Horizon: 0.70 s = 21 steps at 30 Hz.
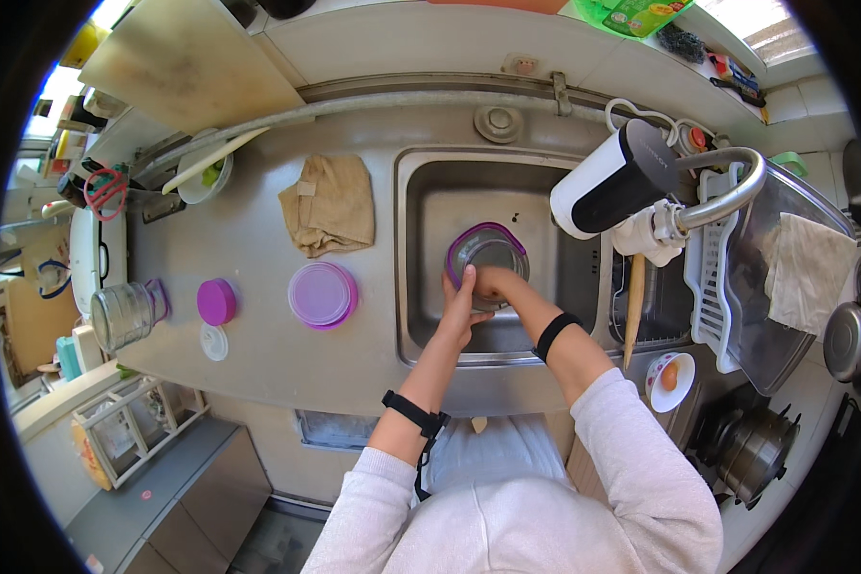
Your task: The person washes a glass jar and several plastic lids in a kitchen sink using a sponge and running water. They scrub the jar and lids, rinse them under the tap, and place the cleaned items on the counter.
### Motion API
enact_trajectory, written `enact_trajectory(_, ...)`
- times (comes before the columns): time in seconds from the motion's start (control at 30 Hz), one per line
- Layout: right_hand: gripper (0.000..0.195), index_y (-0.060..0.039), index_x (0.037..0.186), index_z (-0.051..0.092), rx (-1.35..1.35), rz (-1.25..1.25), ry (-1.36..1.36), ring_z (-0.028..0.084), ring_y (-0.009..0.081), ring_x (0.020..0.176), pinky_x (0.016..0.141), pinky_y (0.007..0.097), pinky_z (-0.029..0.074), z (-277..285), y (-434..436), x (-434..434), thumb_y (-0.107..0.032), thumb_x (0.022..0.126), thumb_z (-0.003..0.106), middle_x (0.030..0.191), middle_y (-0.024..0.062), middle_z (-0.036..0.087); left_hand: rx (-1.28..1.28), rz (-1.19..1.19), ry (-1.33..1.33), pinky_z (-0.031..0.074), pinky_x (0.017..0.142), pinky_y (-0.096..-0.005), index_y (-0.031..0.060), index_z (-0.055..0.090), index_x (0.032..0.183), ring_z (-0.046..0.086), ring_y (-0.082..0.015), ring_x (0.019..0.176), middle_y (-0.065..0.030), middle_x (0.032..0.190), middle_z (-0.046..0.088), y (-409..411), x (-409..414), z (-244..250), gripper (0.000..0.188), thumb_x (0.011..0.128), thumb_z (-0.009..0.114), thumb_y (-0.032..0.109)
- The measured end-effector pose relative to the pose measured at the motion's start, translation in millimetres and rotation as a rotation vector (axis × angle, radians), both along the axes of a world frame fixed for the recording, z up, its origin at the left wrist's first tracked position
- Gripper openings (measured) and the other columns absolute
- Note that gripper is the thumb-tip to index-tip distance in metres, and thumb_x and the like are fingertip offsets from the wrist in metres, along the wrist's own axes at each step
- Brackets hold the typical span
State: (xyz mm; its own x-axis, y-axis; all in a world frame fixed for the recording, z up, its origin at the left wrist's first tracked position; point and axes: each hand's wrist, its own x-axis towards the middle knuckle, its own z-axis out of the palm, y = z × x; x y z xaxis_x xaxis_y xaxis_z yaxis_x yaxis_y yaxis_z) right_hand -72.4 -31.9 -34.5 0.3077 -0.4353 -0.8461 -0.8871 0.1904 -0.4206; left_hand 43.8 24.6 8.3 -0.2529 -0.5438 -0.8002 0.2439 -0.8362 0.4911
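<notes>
A clear jar with a purple rim and handle (pixel 485 247) is tilted over the stainless steel sink (pixel 430 316). My left hand (pixel 463 305) supports its near left side with the fingers around it. My right hand (pixel 493 285) reaches into or over the jar's mouth; its fingertips are hidden, so whether it grips anything cannot be told. Left of the sink, a round purple lid (pixel 323 295) lies on the steel counter, below a folded tan cloth (pixel 330 204). Farther left are a smaller purple cap (pixel 217 302), a translucent inner lid (pixel 214 343) and a glass jar (pixel 123 316) on its side.
A faucet with a white and black filter unit (pixel 610 183) overhangs the sink's right side. A wooden handle (pixel 634 305) crosses the small basin. Farther right stand a white dish rack (pixel 714 273), a bowl with an egg (pixel 669 382) and a steel pot (pixel 753 452). A cutting board (pixel 186 64) leans back left.
</notes>
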Motion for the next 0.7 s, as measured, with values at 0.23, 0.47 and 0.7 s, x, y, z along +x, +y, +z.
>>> enact_trajectory(0.23,0.026,-0.0033,0.109,0.055,0.230,-1.798,-0.661,0.059,0.0251,0.090,0.073,0.0389,0.051,-33.2,1.4,8.1,-0.005,0.086,0.043,0.103,0.0131,0.060,0.020,-0.058,-0.021,0.048,0.083,-0.0545,0.0239,0.013,0.141,0.020,-0.0291,0.132,-0.0114,0.143,0.019,-13.8,2.0,3.8,0.072,0.086,0.052,0.050)
enact_trajectory(0.47,0.029,-0.0036,0.100,0.066,-0.067,-0.285,-0.103,0.061,0.0295,0.098,0.079,0.0376,0.049,35.1,2.0,-3.2,-0.021,0.083,0.051,0.106,0.0198,0.062,-0.041,-0.114,0.034,0.048,0.083,-0.0537,0.0253,0.011,0.142,0.020,-0.0313,0.133,-0.0115,0.145,0.018,-13.7,10.4,-3.1,0.073,0.086,0.051,0.051)
enact_trajectory(0.7,0.030,-0.0010,0.100,0.065,-0.071,0.362,0.125,0.059,0.0353,0.097,0.080,0.0392,0.047,7.4,-2.9,-9.4,-0.022,0.082,0.054,0.106,0.0182,0.063,-0.075,-0.118,-0.068,0.052,0.077,-0.0512,0.0251,0.009,0.143,0.024,-0.0323,0.131,-0.0130,0.143,0.022,-12.0,-0.7,1.8,0.074,0.087,0.050,0.052)
